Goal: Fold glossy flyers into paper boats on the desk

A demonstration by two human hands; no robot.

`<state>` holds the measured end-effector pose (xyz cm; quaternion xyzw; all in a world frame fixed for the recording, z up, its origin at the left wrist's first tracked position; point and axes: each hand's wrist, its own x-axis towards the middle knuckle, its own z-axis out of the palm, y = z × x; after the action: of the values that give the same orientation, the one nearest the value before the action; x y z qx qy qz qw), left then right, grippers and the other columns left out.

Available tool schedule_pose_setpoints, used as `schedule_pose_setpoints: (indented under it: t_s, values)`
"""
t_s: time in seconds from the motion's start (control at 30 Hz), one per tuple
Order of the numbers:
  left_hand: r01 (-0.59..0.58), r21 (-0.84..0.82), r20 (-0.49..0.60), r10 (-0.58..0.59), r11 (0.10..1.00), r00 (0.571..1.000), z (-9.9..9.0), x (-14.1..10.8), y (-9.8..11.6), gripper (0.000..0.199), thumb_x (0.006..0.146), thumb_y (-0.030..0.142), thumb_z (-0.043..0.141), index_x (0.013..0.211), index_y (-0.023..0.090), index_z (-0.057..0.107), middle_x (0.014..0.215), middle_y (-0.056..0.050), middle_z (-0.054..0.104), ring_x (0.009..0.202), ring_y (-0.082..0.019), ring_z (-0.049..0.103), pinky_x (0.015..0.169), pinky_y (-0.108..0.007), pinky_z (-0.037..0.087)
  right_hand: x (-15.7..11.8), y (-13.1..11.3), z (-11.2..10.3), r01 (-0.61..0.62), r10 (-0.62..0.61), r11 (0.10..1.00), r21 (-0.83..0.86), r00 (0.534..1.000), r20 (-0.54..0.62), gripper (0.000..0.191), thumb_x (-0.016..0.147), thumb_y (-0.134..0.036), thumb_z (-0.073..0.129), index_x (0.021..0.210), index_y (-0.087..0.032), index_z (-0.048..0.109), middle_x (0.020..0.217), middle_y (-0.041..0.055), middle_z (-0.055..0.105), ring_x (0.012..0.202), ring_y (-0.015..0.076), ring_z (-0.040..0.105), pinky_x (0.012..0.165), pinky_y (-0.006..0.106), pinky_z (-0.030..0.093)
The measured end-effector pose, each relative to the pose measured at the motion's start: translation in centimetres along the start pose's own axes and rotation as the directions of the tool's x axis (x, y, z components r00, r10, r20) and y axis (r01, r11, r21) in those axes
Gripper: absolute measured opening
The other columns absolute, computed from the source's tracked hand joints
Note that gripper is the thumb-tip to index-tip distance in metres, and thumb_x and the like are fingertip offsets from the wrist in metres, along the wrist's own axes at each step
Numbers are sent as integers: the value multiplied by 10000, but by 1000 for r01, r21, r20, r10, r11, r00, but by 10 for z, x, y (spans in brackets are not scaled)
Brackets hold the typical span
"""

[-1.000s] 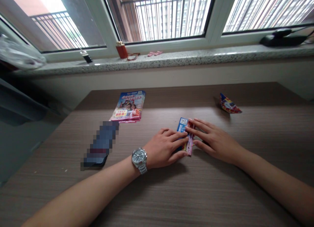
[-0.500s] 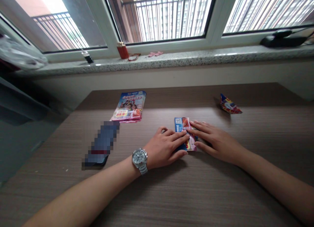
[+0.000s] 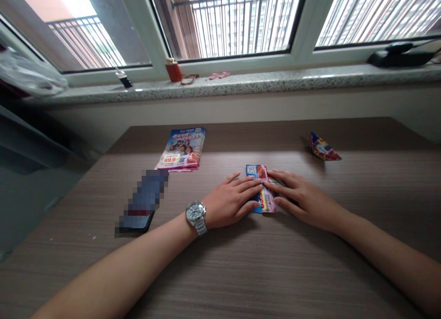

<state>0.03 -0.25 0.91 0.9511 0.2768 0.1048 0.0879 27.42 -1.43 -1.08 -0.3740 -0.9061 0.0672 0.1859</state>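
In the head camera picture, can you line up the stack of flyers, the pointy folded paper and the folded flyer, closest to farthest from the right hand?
1. Folded flyer: right at the fingertips of the right hand.
2. Pointy folded paper: farther back, toward the right.
3. Stack of flyers: back on the left side.

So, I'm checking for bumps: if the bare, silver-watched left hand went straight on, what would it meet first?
Probably the bare right hand, its fingertips just ahead on folded blue and pink printed paper; any gap is hard to judge.
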Motion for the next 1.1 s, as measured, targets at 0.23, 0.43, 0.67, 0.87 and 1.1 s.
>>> schedule_pose_setpoints:
  t_s: [0.23, 0.43, 0.67, 0.87, 1.1]
  values:
    - [23, -13, 31, -23, 1000, 999, -2, 2, 3, 481, 1047, 456, 307, 1470, 265, 432, 1540, -41, 443, 1367, -243, 456, 1189, -466, 253, 3, 2, 0, -45, 50, 996, 77, 997, -61, 368, 995, -313, 493, 1333, -271, 629, 1409, 126, 557, 1271, 291, 544, 1042, 499, 469]
    - [-7, 5, 45, 7, 1000, 999, -2, 2, 4, 464, 1043, 471, 314, 1473, 341, 428, 1569, -25, 394, 1366, -253, 447, 1168, -480, 267, 10, 1, 1, -96, 116, 984, 148, 983, -139, 285, 986, -300, 518, 1215, -228, 672, 1249, 117, 639, 1166, 258, 601, 1004, 452, 500]
    - [-28, 22, 63, 26, 999, 998, -2, 0, 4, 488, 1027, 517, 340, 1497, 390, 379, 1612, -19, 311, 1420, -274, 384, 1186, -513, 221, 9, 2, 2, -65, 84, 987, 145, 989, -124, 292, 987, -269, 517, 1229, -256, 681, 1328, 105, 624, 1214, 264, 587, 1028, 479, 486]
    - [-57, 23, 107, 54, 998, 993, -4, -2, 7, 515, 1009, 556, 362, 1503, 409, 358, 1642, -32, 226, 1473, -283, 304, 1205, -554, 161, 9, 2, 3, -65, 85, 985, 159, 988, -125, 290, 980, -257, 528, 1211, -235, 702, 1322, 118, 634, 1208, 268, 591, 1022, 474, 489]
    - [-103, 11, 150, 100, 995, 984, -8, -2, 13, 505, 1002, 575, 361, 1494, 468, 336, 1631, -62, 247, 1506, -316, 224, 1183, -646, 112, 7, 1, 2, -71, 93, 981, 182, 988, -119, 308, 972, -239, 529, 1234, -244, 693, 1352, 110, 619, 1236, 265, 579, 1035, 467, 485]
